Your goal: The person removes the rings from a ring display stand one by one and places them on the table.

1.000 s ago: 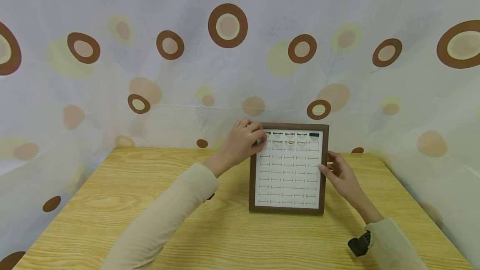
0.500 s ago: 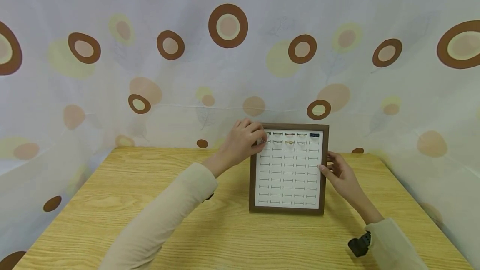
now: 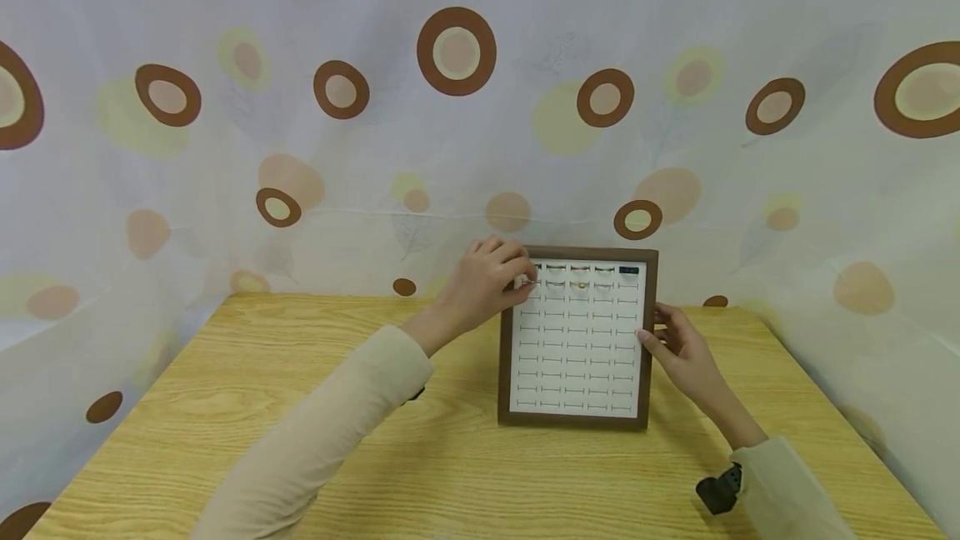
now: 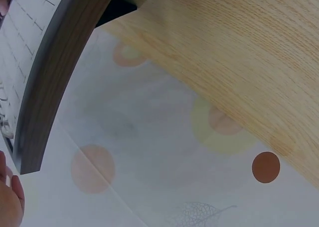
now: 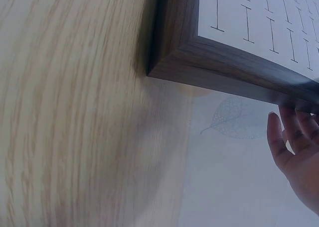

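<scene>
A ring display board [image 3: 576, 369], a white slotted panel in a dark brown wooden frame, stands tilted back on the table. Several rings [image 3: 579, 284] sit in its top two rows. At the left end of the second row, my left hand [image 3: 489, 283] pinches a small silvery ring [image 3: 531, 282] at the slot; its fingers partly cover that ring. My right hand [image 3: 686, 361] holds the frame's right edge, thumb at the front and other fingers behind. In the right wrist view, the right hand's fingers [image 5: 296, 132] touch the frame's side. Only part of the left hand [image 4: 10, 202] shows in the left wrist view.
The board stands on a wood-grain table [image 3: 337, 440]. Behind it hangs a pale curtain [image 3: 450, 148] with brown and yellow circles. A small dark rectangular label [image 3: 628, 270] sits at the panel's top right. A black strap device [image 3: 720, 488] is on the right wrist.
My left fingers have shifted very slightly to the right at the second-row slot, and the silvery ring shows more clearly. The left forearm has drifted slightly left. My right hand and the board stay put.
</scene>
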A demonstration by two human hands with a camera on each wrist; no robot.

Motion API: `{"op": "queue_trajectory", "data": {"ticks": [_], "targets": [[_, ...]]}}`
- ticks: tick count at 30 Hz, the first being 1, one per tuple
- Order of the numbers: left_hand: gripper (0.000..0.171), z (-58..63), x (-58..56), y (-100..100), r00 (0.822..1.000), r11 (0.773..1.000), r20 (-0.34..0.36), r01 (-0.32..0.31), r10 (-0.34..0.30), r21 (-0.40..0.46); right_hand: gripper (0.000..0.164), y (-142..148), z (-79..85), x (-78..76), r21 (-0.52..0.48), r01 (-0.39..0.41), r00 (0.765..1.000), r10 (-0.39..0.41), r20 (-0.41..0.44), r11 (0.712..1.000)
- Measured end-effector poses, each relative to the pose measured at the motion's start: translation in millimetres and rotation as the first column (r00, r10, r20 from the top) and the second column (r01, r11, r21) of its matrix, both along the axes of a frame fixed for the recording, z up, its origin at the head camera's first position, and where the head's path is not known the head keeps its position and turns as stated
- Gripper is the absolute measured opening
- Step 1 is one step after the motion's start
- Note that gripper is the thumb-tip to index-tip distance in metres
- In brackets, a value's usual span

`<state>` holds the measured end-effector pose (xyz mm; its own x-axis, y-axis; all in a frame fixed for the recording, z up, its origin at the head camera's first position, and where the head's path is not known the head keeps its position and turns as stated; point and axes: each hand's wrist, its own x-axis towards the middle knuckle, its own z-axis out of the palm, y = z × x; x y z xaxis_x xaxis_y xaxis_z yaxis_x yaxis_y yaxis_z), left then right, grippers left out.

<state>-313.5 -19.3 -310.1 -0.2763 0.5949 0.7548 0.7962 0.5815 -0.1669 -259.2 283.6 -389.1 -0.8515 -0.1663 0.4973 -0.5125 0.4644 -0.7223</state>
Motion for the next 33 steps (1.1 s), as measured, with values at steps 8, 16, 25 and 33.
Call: {"op": "queue_trajectory", "data": {"ticks": [8, 16, 25, 33], "targets": [[0.005, 3.7, 3.0, -13.7, 0.999, 1.000, 0.030, 0.011, -0.012, 0.028, 0.046, -0.2, 0.2, 0.1, 0.007, 0.012, 1.000, -0.012, 0.018, 1.000], [0.005, -5.2, 2.5, -38.5, 0.995, 0.999, 0.091, -0.032, 0.029, 0.029, 0.046, 0.1, 0.0, -0.6, 0.003, 0.007, 1.000, -0.007, 0.012, 1.000], [0.009, -38.8, -1.3, -68.9, 0.982, 0.997, 0.172, -0.076, 0.074, 0.005, 0.046, -0.2, 1.2, -0.7, 0.018, 0.007, 1.000, -0.007, 0.005, 1.000], [0.010, -71.3, -1.8, -85.6, 0.973, 0.991, 0.191, -0.121, 0.130, -0.059, 0.045, -0.2, 0.3, -0.8, 0.029, 0.022, 0.999, -0.023, 0.031, 0.999]]}}
